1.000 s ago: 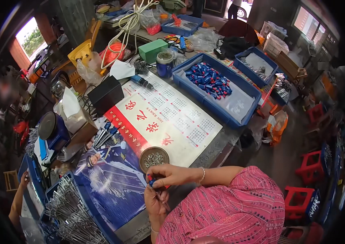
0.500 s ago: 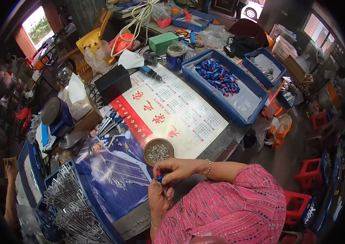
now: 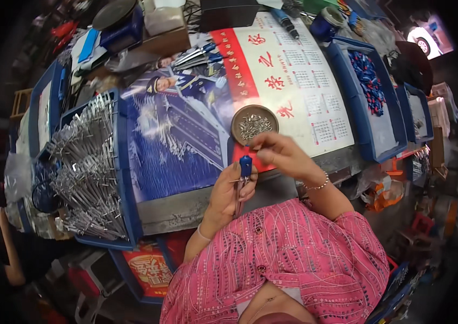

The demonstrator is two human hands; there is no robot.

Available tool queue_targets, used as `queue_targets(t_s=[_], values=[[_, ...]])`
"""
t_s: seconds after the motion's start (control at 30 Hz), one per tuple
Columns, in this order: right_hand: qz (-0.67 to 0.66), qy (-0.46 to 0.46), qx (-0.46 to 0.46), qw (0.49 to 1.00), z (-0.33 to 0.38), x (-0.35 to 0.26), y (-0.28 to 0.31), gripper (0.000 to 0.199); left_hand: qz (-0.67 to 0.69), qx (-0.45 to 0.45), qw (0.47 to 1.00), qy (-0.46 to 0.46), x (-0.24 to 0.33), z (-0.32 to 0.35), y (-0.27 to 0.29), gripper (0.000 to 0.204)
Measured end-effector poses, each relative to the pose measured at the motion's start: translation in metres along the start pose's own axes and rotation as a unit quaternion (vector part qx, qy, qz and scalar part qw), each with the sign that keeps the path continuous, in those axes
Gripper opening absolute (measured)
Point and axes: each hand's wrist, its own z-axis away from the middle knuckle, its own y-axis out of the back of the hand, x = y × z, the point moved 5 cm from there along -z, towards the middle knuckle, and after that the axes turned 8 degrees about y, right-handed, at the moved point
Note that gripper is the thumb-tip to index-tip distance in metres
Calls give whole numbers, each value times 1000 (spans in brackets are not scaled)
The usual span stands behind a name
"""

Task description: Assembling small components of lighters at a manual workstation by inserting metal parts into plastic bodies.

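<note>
My left hand (image 3: 224,197) is closed around thin metal rods, with a blue plastic cap-like piece (image 3: 245,165) standing upright above the fingers. Just above and right of that piece is my right hand (image 3: 283,155), its thumb and fingertips pinched together. Something tiny may be between those fingertips, too small to make out. Close beyond the right fingertips sits a round brown bowl (image 3: 235,128) holding many small silver metal parts (image 3: 256,125).
A blue bin of metal rods (image 3: 86,173) stands at left. At right, a blue tray (image 3: 366,127) holds blue-and-red pieces (image 3: 368,81). A calendar poster (image 3: 304,108) covers the table. Behind lie a blue power tool (image 3: 284,22) and black box (image 3: 229,13). Another person's arm (image 3: 10,243) shows at far left.
My view has swung down and right. My right hand has lifted off the blue piece and sits apart above it. The left hand now holds that piece upright.
</note>
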Motion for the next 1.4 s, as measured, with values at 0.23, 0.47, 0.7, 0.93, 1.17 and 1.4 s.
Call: queue_targets(t_s=[0.23,0.47,0.7,0.93,1.17,1.4], values=[[545,128,42,827,-23,4,35,23,132,-60,989,14,5,2,18,40],[648,77,-16,758,-44,23,28,10,215,-98,972,18,9,-2,14,38],[541,144,48,827,-44,10,38,6,268,-80,960,31,13,-6,10,36],[332,43,105,937,-45,16,47,5,286,-141,947,37,14,-9,10,39],[-117,-60,28,991,-33,1,-4,12,297,-101,949,35,14,-9,9,35],[-169,-45,-20,984,-39,-2,-29,14,276,-63,959,26,13,-8,11,36]])
